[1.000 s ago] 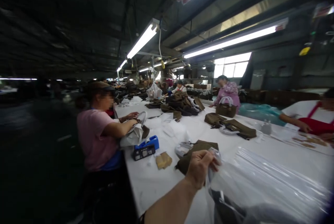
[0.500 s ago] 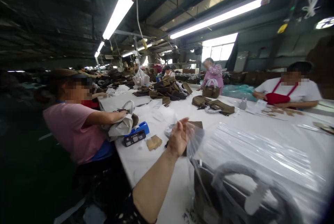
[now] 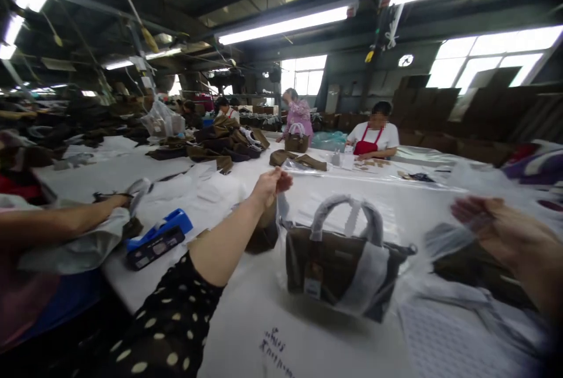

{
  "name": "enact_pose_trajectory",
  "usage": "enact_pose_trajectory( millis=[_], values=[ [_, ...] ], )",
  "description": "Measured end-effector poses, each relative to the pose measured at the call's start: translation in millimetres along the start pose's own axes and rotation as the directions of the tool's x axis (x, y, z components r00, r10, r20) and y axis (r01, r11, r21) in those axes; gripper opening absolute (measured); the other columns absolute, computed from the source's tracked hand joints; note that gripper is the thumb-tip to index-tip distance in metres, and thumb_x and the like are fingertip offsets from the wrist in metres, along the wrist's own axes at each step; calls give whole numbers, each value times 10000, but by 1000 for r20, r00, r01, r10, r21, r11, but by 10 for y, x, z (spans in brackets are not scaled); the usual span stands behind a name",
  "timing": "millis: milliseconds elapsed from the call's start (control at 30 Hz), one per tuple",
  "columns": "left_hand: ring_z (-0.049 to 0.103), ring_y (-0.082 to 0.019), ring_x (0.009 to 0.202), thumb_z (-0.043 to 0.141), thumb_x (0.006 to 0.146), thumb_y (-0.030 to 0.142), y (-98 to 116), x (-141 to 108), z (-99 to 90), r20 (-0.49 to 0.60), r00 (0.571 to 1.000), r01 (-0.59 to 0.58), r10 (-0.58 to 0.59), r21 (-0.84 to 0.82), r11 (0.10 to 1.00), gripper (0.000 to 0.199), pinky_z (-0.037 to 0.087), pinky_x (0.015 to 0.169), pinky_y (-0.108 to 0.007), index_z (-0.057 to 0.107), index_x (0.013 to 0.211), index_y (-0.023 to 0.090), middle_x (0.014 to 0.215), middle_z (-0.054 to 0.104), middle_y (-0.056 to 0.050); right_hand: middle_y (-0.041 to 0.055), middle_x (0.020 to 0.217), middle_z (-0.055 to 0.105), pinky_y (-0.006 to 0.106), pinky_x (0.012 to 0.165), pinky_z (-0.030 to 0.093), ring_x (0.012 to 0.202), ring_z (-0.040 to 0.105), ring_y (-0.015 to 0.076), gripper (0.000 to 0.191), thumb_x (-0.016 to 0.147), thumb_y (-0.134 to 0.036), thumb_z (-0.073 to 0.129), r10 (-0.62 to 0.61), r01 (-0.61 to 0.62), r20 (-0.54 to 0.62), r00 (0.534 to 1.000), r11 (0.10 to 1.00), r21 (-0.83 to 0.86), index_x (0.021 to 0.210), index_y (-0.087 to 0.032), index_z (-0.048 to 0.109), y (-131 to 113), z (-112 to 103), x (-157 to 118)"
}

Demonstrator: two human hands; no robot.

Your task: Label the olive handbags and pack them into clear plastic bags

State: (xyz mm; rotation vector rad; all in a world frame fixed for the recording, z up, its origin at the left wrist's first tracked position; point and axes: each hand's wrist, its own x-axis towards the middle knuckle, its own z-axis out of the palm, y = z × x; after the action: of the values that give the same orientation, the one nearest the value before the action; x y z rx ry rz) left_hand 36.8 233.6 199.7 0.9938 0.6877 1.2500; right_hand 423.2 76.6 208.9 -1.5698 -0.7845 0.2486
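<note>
A dark brown handbag (image 3: 343, 272) stands upright on the white table, its looped handles wrapped in pale film and a small tag hanging at its front. Clear plastic bag film (image 3: 284, 260) surrounds it. Left of the handles, my left hand (image 3: 270, 185) is closed, fingers pinching the film's upper edge. The film stretches across to my right hand (image 3: 497, 228), which is blurred but appears to grip the other side. Another brown bag (image 3: 261, 231) lies behind my left forearm, partly hidden. More brown bags (image 3: 484, 272) with wrapping sit below my right hand.
A blue tape dispenser (image 3: 160, 228) is at the left, beside a co-worker's arm (image 3: 74, 222) handling a wrapped bag. Dark bags are piled (image 3: 229, 143) farther back. Across the table (image 3: 246, 331), a person in a red apron (image 3: 373, 134) works.
The view has swung right, bringing my right hand into sight. The handbag now stands upright and shows whole; before, it was close and low in the frame under plastic.
</note>
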Motion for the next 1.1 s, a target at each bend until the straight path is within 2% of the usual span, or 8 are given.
enact_pose_trajectory(
  millis=[100,200,333,467,633,767,900,1100],
  values=[
    [634,-132,601,544,869,323,261,-46,69,100,991,-85,84,6,996,234,501,623,-260,555,754,120,673,654,-37,123,1100,624,346,698,431,736,614,85,254,881,-162,412,152,-150,31,988,887,436,670,-137,553,-14,-284,171],
    [621,-126,623,626,794,420,181,-356,-147,240,962,-158,128,112,981,306,485,645,-237,573,728,125,661,646,-25,30,792,670,317,775,458,679,607,96,225,857,-194,451,158,-148,22,987,857,494,701,-179,614,353,-541,-36],
    [600,-122,647,589,773,539,-476,-853,-641,342,939,-98,-40,375,922,418,454,638,-214,595,711,126,688,654,-35,27,641,633,262,712,500,641,600,132,178,790,-328,553,359,-399,179,916,855,331,671,-216,624,1340,-750,-783],
    [622,-159,637,477,832,560,-1186,-1359,-1021,378,891,30,-250,501,865,466,474,640,-270,607,733,123,682,673,-58,45,670,657,395,735,509,682,626,227,346,678,-551,628,460,-516,351,816,853,79,747,-212,627,2117,-883,-1549],
    [630,-212,843,528,817,523,-1548,-1851,-1350,457,762,64,-458,650,757,415,456,817,-339,687,781,141,804,701,-84,83,885,676,409,863,455,888,612,275,428,753,-577,535,497,-169,730,469,862,-478,855,-185,674,1905,-1014,-1982],
    [454,-250,1175,571,795,503,-1575,-1988,-1593,507,680,-1,-530,724,690,329,315,1007,-394,709,813,205,1005,683,-75,101,1264,514,433,976,375,1134,481,280,578,755,-527,567,238,235,806,541,878,-418,1247,-233,503,1402,-551,-2518],
    [386,-230,1233,464,866,484,-1573,-2048,-1778,577,636,-183,-513,758,626,349,292,1028,-412,688,813,221,1118,641,-66,161,1267,484,455,989,358,1150,438,331,909,522,-511,777,111,479,916,386,824,-302,1291,-149,458,1381,179,-3438],
    [462,-201,1140,407,903,444,-1450,-2023,-1656,597,746,-322,-295,711,625,368,366,971,-363,650,774,199,1034,656,-68,98,887,612,354,805,416,871,550,236,188,839,-189,476,139,485,848,511,768,-418,900,-168,653,1705,539,-3864]
  ],
)
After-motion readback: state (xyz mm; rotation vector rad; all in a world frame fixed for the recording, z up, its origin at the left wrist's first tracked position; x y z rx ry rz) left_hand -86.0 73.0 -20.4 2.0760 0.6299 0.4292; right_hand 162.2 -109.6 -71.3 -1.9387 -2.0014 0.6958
